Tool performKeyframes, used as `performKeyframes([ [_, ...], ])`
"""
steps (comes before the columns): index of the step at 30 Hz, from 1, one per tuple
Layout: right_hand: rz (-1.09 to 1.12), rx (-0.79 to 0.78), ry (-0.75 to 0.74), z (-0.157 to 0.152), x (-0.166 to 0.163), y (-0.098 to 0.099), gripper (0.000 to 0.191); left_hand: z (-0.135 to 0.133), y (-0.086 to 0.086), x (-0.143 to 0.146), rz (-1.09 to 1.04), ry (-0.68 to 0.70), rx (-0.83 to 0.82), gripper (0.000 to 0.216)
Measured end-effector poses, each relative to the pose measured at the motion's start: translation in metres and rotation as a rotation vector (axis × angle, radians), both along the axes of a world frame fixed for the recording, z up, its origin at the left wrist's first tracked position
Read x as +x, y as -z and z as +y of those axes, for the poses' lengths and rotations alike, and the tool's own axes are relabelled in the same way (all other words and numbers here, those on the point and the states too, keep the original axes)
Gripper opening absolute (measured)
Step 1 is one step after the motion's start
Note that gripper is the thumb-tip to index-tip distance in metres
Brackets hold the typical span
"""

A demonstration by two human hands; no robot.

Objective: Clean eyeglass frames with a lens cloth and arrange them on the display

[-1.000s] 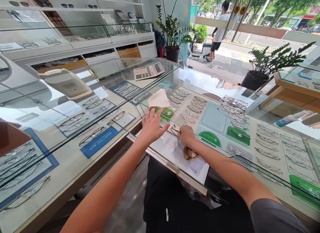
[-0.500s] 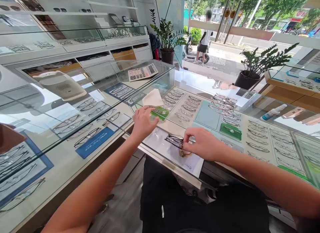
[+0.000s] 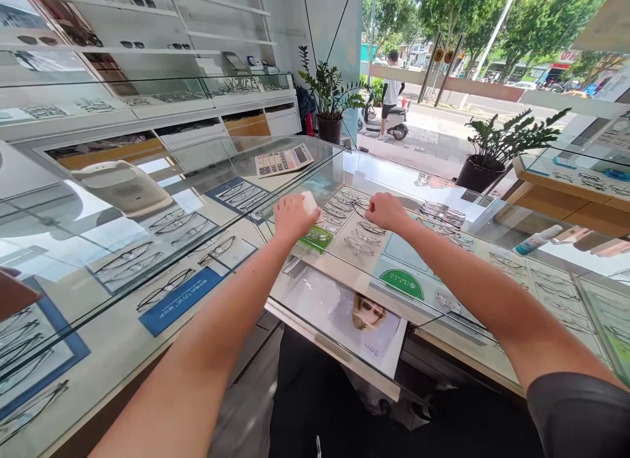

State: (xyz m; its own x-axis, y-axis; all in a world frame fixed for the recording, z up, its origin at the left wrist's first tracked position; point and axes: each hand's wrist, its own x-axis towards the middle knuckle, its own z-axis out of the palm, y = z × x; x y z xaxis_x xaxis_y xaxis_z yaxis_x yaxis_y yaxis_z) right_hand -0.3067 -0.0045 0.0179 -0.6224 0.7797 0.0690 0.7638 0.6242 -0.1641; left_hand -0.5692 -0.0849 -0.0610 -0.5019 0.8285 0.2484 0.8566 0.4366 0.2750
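Observation:
My left hand (image 3: 291,216) reaches far over the glass display counter (image 3: 295,294) and closes on a white cloth (image 3: 310,201), of which only a corner shows past my fingers. My right hand (image 3: 386,212) is stretched out beside it and pinches a pair of dark-framed glasses (image 3: 360,205) at its left side. Both hands hover above rows of eyeglass frames (image 3: 361,238) laid out under the glass. A green card (image 3: 315,238) lies just below my left hand.
A printed white sheet (image 3: 364,323) lies on the near shelf. A calculator (image 3: 284,161) and a white device (image 3: 123,186) sit on the counter top to the left, a spray bottle (image 3: 539,238) to the right. Potted plants (image 3: 329,104) flank the doorway. A person stands outside by a scooter (image 3: 388,120).
My right hand lifted the dark glasses off the near sheet and carried them far forward. My left hand moved forward too and closed on the white cloth.

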Motion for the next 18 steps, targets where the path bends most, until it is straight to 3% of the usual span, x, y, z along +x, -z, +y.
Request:
performKeyframes([
  [8,-0.044,0.066,-0.047,0.008,-0.007,0.027,0.016,-0.005,-0.001,0.001,-0.021,-0.016,-0.001,0.074],
  [18,-0.033,0.073,-0.018,0.013,-0.005,0.035,0.021,-0.008,-0.007,0.006,-0.021,-0.027,-0.006,0.072],
])
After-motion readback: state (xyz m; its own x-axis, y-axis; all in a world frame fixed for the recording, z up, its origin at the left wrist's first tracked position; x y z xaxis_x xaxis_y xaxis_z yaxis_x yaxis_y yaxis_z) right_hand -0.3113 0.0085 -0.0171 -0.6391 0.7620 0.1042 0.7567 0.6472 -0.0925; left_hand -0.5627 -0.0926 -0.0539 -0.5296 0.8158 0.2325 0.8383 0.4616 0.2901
